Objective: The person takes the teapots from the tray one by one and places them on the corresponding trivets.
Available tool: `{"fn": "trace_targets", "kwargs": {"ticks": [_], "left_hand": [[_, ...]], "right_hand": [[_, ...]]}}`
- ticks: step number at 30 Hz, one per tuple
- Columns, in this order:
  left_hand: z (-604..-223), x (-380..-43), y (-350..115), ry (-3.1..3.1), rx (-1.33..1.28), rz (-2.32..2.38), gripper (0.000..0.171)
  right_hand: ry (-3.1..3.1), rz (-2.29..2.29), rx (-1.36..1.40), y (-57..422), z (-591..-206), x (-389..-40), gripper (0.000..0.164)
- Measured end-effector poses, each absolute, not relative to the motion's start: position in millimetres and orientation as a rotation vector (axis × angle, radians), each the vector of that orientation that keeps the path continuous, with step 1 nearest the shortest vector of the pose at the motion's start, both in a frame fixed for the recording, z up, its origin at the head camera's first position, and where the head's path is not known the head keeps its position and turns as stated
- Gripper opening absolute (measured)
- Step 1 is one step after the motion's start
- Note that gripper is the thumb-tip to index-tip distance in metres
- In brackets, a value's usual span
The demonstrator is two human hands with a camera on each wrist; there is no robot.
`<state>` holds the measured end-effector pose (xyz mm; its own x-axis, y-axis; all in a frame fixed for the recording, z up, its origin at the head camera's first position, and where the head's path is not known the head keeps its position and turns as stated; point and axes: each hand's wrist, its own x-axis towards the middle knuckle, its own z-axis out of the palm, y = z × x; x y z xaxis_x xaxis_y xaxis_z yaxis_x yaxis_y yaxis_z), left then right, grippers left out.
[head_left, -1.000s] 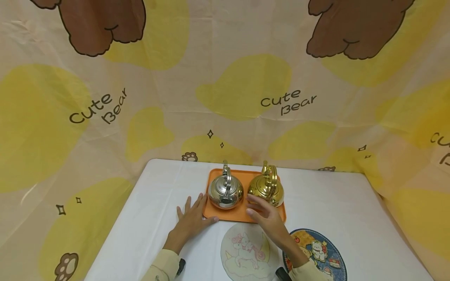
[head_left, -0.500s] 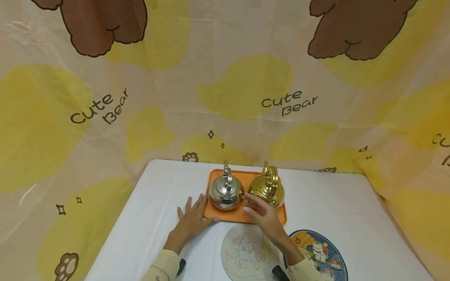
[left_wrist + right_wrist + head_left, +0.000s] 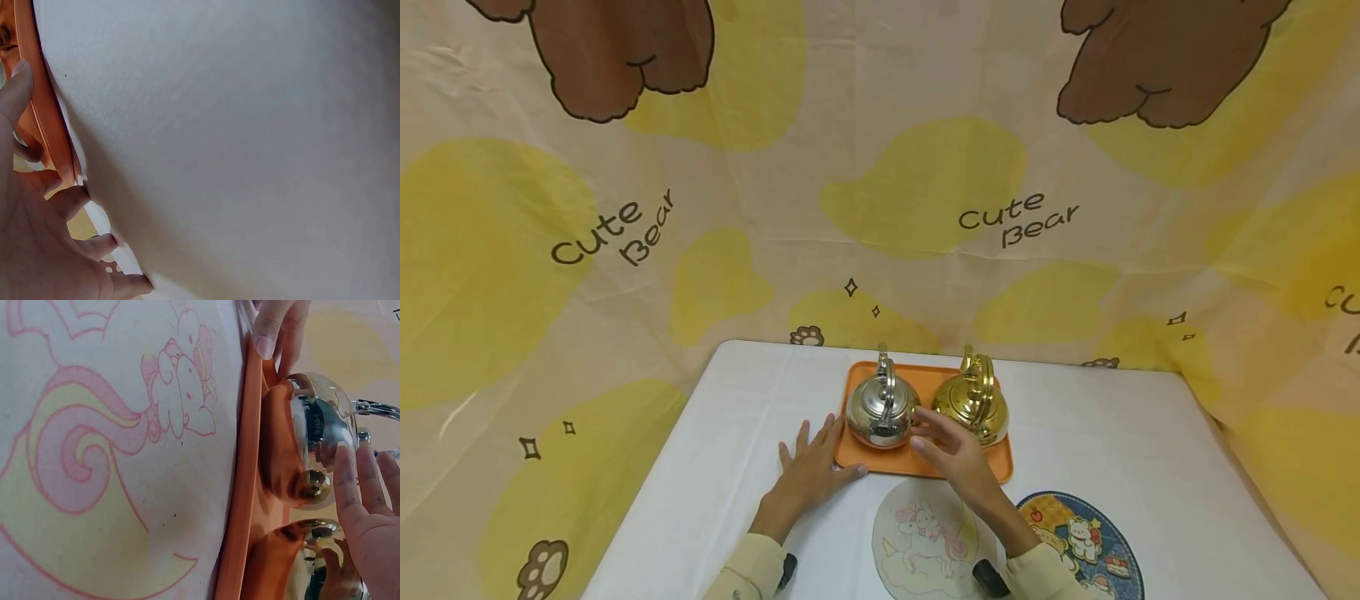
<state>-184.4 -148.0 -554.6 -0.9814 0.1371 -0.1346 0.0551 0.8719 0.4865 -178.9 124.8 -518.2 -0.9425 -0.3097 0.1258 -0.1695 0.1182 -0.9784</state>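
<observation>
An orange tray [image 3: 880, 462] on the white table carries a silver teapot [image 3: 867, 402] and a gold teapot [image 3: 951, 396], side by side and upright. My left hand [image 3: 808, 475] is spread at the tray's front left corner, thumb and fingers along its edge; in the left wrist view the fingertips [image 3: 78, 195] touch the white tabletop. In front of the gap between the teapots is my right hand [image 3: 961, 462], fingers extended towards the silver one. In the right wrist view they look close to the silver teapot [image 3: 312, 415]; contact cannot be told. Neither hand grips anything.
Two round mats lie in front of the tray: a pale one with a pink unicorn drawing [image 3: 917, 542], and a blue one with cartoon bears [image 3: 1097, 542] to the right, partly under the right sleeve. A printed cloth backdrop [image 3: 917, 192] hangs behind the table [image 3: 760, 392].
My right hand has slid left, from the front of the gold teapot towards the silver one. The left hand, tray and teapots look still; the view has shifted slightly.
</observation>
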Motion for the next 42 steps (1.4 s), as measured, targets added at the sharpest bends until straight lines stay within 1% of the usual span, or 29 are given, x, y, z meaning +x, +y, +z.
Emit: {"fn": "trace_targets", "kwargs": {"ticks": [24,42], "left_hand": [[-556,-185,-148,2.87,0.144,0.739,0.102],[-555,-184,-148,2.879,0.154,0.755,0.101]], "right_hand": [[2.199,-2.034,-0.556,112,-514,-190,0.05],[2.191,-2.047,-0.53,104,-512,-198,0.048]]}}
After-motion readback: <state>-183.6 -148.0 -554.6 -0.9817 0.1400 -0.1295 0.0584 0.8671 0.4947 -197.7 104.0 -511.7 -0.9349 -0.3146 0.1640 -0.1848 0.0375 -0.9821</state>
